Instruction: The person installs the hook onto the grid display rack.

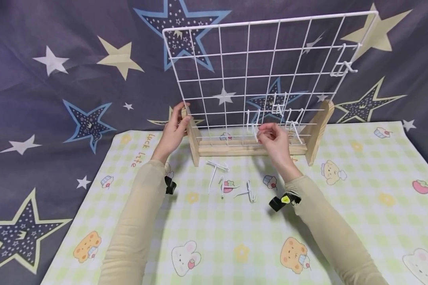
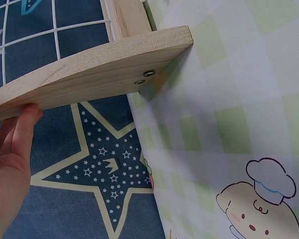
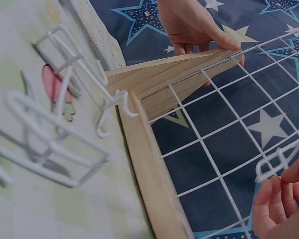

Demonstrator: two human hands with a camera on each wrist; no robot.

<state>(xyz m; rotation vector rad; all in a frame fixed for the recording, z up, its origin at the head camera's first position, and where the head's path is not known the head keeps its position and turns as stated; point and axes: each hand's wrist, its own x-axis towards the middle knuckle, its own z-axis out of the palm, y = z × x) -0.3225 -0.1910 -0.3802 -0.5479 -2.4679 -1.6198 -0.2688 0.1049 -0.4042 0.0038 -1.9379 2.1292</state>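
A white wire grid panel stands upright in a wooden base with two side supports. At the upper part of the left wooden support, my left hand grips the edge, thumb in front and fingers behind. My right hand pinches a white wire hook between thumb and fingers, against the lower middle of the grid. Close to that hand, other white hooks hang on the grid, one of them just right of it. Another hook hangs near the upper right edge.
Several loose white hooks lie on the checkered tablecloth in front of the base. Behind the grid hangs a dark cloth printed with stars. Two screw heads show on the left support's outer face.
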